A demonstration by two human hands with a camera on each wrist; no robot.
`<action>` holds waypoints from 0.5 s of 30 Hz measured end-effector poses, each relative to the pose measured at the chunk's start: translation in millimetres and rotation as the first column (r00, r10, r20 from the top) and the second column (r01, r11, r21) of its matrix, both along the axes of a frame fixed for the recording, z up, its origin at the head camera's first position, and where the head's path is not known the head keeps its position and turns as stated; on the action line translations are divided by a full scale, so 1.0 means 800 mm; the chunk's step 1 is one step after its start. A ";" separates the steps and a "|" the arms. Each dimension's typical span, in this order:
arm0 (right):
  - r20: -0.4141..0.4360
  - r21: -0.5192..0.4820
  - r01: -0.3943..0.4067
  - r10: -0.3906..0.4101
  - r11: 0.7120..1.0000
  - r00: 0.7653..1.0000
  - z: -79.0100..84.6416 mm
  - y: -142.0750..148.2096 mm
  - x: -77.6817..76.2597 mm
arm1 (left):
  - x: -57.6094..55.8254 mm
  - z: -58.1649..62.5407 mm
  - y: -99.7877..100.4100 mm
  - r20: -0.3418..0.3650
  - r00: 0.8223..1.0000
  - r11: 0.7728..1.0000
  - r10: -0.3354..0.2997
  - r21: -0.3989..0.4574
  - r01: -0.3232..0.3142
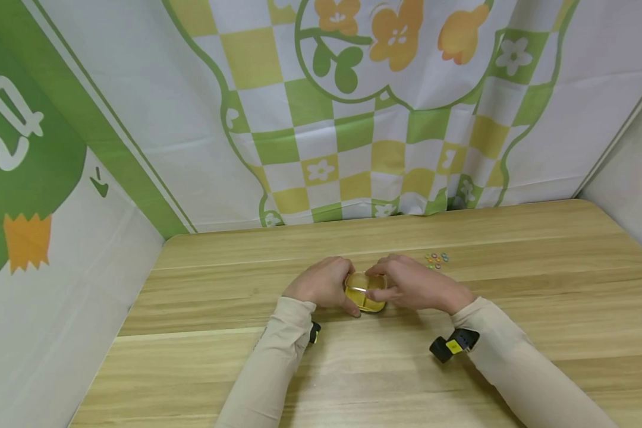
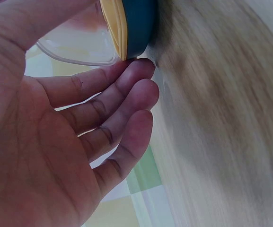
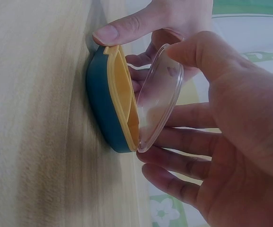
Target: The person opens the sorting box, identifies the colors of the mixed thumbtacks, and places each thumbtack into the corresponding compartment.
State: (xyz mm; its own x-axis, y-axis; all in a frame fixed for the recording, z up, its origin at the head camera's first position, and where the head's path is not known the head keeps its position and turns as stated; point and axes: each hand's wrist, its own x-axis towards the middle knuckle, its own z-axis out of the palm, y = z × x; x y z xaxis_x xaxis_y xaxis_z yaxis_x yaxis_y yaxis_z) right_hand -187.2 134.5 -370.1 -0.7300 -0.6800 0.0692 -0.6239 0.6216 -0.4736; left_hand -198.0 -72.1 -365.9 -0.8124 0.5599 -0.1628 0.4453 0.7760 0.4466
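Observation:
A small pill box (image 1: 373, 306) sits on the wooden table between the two hands. Its base (image 3: 100, 101) is dark teal, with a yellow divided inside (image 3: 122, 85), and its clear lid (image 3: 157, 97) stands tilted up from the base. My left hand (image 1: 323, 284) holds the box from the left, thumb (image 3: 127, 29) on the front rim and fingers round the far side. From the right, my right hand (image 1: 414, 283) grips the lid, thumb at its free edge and fingers behind it.
Several small colourful rings (image 1: 436, 260) lie on the wooden table (image 1: 219, 297), beyond the right hand. A patterned cloth (image 1: 342, 160) hangs along the table's far edge, with white cloth at both sides.

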 end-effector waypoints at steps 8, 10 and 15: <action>0.006 0.001 0.007 -0.007 1.000 1.000 0.000 0.001 -0.001 | 0.000 -0.001 0.000 0.000 1.000 1.000 0.010 -0.011 -0.010; 0.004 -0.011 -0.002 0.002 1.000 1.000 -0.001 0.002 -0.002 | 0.000 -0.001 0.000 0.000 1.000 1.000 0.013 -0.015 -0.013; 0.007 -0.035 -0.010 0.010 0.999 1.000 -0.001 0.003 -0.003 | 0.000 0.000 0.000 -0.015 1.000 0.999 0.017 -0.041 -0.017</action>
